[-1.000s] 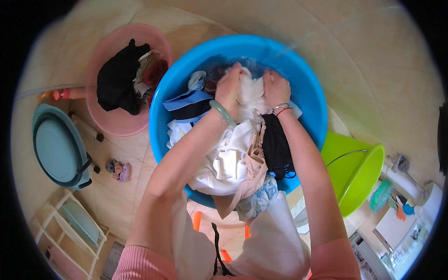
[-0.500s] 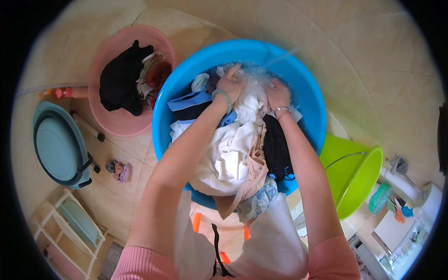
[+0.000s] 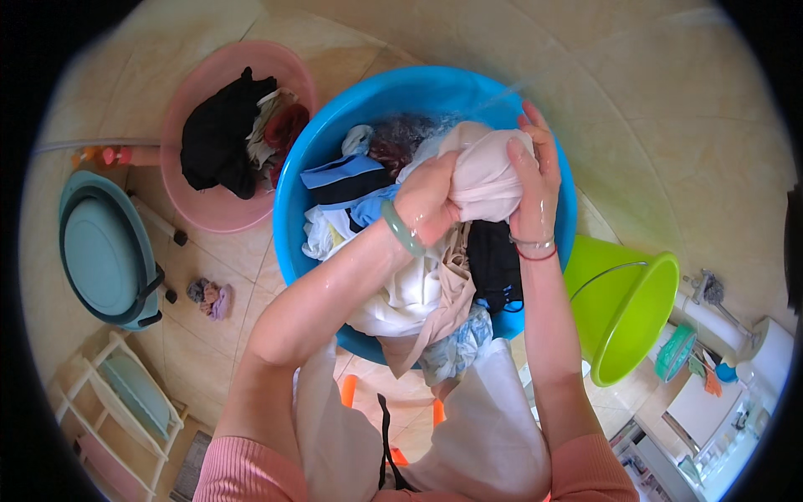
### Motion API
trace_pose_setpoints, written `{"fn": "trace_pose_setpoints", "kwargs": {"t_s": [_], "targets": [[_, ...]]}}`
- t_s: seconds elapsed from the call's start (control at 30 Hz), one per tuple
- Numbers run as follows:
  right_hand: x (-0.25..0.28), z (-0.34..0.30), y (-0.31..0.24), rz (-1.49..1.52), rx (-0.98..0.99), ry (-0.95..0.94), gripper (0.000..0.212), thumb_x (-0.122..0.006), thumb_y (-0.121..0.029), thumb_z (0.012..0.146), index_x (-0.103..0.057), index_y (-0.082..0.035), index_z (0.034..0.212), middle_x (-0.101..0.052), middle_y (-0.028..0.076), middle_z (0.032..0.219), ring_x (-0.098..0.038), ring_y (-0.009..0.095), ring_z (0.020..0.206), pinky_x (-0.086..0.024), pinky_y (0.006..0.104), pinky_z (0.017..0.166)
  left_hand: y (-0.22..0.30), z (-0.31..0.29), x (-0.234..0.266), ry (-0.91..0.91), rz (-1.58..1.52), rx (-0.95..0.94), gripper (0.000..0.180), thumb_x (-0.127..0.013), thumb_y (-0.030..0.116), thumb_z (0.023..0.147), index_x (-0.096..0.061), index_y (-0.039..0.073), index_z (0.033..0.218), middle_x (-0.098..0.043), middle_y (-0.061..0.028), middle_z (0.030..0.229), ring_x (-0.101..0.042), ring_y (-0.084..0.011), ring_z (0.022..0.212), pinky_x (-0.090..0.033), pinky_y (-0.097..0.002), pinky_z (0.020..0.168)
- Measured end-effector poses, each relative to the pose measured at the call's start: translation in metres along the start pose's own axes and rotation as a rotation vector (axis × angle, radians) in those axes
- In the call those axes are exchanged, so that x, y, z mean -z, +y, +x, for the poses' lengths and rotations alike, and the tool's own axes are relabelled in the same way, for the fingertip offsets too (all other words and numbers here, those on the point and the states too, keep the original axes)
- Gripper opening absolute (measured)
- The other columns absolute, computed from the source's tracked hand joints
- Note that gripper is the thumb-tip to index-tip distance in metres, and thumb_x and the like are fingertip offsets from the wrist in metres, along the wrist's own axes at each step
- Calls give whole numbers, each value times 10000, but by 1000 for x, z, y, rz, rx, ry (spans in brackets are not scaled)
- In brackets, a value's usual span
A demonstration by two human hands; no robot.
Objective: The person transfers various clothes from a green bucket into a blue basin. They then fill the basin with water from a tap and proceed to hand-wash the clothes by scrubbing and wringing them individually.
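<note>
Bunched between my two hands is a wet, pale pinkish-white garment [image 3: 487, 174], raised above the large blue tub [image 3: 289, 205]. My left hand [image 3: 428, 201], with a green bangle at the wrist, grips the cloth's left side. Wrapped round its right side is my right hand [image 3: 535, 184], its fingers curled over the fabric. Below lie white cloth [image 3: 410, 297], a beige strappy garment [image 3: 450, 293], a black garment [image 3: 495, 259] and a blue-and-black piece [image 3: 347, 184]. Dark reddish cloth [image 3: 393, 144] sits in water at the tub's far side, where a thin stream [image 3: 498, 99] comes in.
A pink basin [image 3: 171, 159] with dark clothes stands at the left, above a folded teal basin [image 3: 100, 251]. Scrunchies [image 3: 211, 299] lie on the tiles. A lime-green bucket [image 3: 619, 309] leans beside the tub at the right. A white rack [image 3: 159, 443] is at lower left.
Both hands have come up out of the splashing water toward me, now gripping the pale garment in a bundle. The splashing at the tub's far side has lessened.
</note>
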State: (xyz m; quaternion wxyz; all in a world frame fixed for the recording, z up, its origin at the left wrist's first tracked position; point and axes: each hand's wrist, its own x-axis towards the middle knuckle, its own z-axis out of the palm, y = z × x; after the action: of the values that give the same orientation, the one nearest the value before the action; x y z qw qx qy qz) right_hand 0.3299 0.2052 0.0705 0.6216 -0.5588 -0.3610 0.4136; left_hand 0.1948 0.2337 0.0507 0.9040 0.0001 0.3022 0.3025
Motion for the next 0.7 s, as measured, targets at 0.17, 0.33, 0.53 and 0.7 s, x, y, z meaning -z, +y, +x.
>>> {"fn": "trace_pose_setpoints", "kwargs": {"t_s": [0.17,0.33,0.53,0.7], "targets": [[6,-15,-5,548,-474,-53,239,-666,-108,867,-566,-58,1078,-528,112,1277,-525,180,1142,-449,322,945,-7,-5,-8,-62,33,78,441,-387,371,1019,-437,80,1347,-547,-118,1282,-543,-227,1188,-458,-401,996],[20,-22,10,164,-18,61,295,-639,20,828,-545,-33,1102,-549,149,1221,-597,239,1034,-499,338,876,-23,-6,1,239,403,29,659,-393,637,936,-417,136,1364,-547,-121,1283,-474,-252,1258,-408,-449,1023],[-4,-36,-19,-465,541,-94,204,-620,75,805,-634,-7,991,-624,145,1089,-616,278,980,-497,374,862,-27,-5,-13,-241,-275,200,531,-448,537,963,-467,150,1326,-585,-115,1207,-572,-209,1066,-481,-395,893],[-9,-55,-8,-157,259,216,244,-596,-122,920,-588,-27,1144,-581,104,1100,-554,248,1016,-424,358,960,-30,13,-30,42,-42,-263,360,-628,153,922,-532,86,1262,-601,-92,1150,-585,-160,999,-497,-305,851]]}}
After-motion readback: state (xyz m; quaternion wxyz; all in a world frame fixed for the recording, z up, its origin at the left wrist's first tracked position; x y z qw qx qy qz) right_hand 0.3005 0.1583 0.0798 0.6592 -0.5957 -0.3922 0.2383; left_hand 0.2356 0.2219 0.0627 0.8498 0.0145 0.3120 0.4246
